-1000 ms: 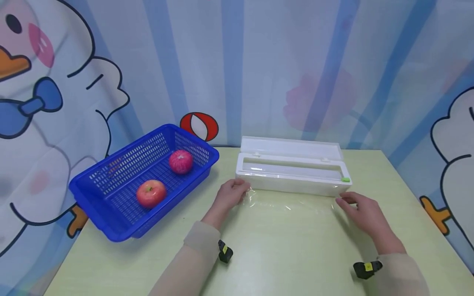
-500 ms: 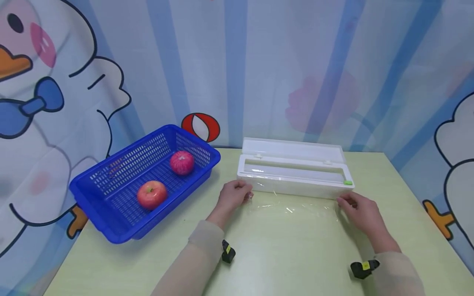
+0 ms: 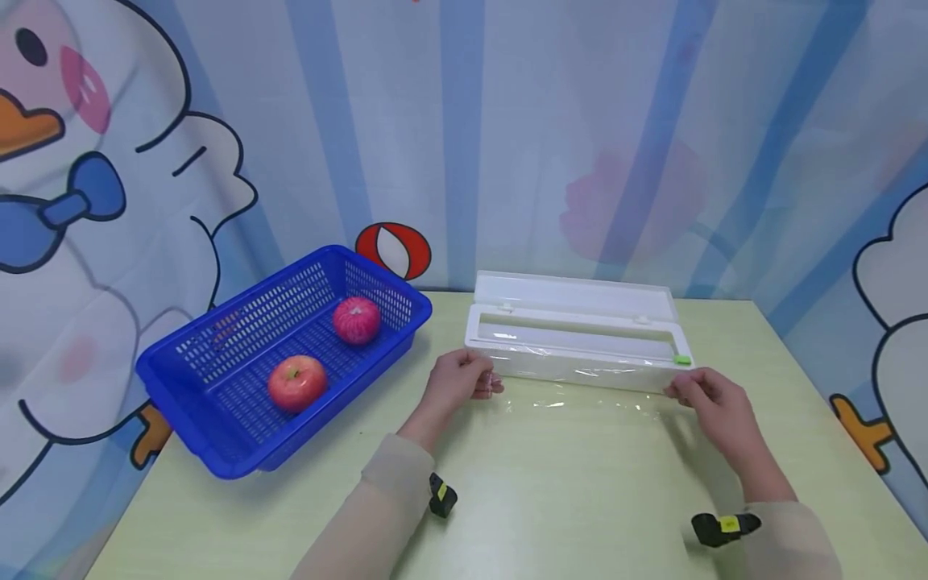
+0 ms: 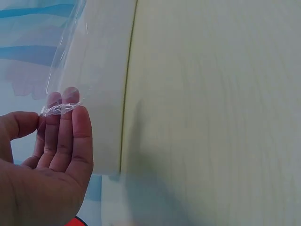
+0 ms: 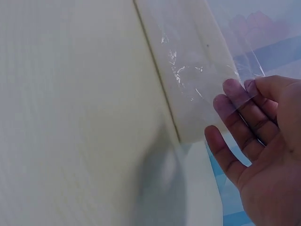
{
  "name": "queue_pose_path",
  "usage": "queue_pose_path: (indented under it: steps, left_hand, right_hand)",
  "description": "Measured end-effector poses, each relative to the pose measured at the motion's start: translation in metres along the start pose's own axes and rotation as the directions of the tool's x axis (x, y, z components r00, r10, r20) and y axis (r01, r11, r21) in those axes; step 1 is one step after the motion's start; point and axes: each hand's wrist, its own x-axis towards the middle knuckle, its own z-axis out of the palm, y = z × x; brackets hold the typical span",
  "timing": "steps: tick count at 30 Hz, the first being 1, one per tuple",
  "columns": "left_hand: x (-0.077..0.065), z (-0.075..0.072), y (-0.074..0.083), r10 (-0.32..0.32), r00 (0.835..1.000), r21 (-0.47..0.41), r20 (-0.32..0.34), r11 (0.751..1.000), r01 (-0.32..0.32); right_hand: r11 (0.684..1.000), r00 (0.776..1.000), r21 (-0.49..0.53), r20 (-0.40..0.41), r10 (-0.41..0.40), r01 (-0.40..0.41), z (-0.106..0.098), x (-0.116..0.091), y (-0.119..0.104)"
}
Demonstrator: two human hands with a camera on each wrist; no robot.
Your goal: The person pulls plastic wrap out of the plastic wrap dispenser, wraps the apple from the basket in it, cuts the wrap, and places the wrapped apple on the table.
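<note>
Clear cling film (image 3: 558,395) stretches between the two hands in front of a white cling film dispenser (image 3: 580,366), whose lid stands raised at the back. Near the dispenser's left end, my left hand (image 3: 453,383) pinches one corner of the film between thumb and fingers. In the left wrist view the film is bunched across the fingertips (image 4: 70,96). My right hand (image 3: 718,407) pinches the other corner by the dispenser's right end. Through the film in the right wrist view, the fingertips (image 5: 230,87) show. A green slider (image 3: 682,360) sits at the dispenser's right end.
A blue plastic basket (image 3: 239,439) stands at the left of the table (image 3: 565,499). In it lie a plain red apple (image 3: 297,384) and a pinker round fruit that looks film-wrapped (image 3: 357,321). A printed curtain (image 3: 522,145) hangs behind.
The film between the hands has lifted slightly towards the dispenser's front. My right hand has moved a little right and up, and my left fingers have spread beneath the film.
</note>
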Motion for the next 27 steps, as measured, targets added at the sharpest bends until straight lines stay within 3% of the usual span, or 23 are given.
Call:
queue_pose_path:
  steps: [5, 10, 15, 27]
  left_hand:
    - [-0.002, 0.0, 0.009, -0.038, 0.999, -0.081, 0.033, 0.996, 0.041]
    - [-0.002, -0.002, 0.016, -0.072, 0.995, -0.142, 0.07, 0.986, 0.081]
    - [0.0, -0.003, 0.023, -0.067, 0.993, -0.185, 0.095, 0.979, 0.083]
    - [0.014, 0.0, 0.05, -0.028, 0.994, -0.314, 0.106, 0.947, 0.06]
  right_hand:
    - [0.973, 1.0, 0.228, 0.002, 0.019, -0.019, -0.002, 0.005, -0.003]
    - [0.917, 0.999, 0.396, 0.019, 0.04, -0.044, -0.005, 0.009, -0.011]
    - [0.849, 0.999, 0.526, 0.029, 0.04, -0.049, -0.009, 0.009, -0.027]
    - [0.586, 0.994, 0.803, 0.086, 0.069, -0.11, -0.01, 0.038, -0.035]
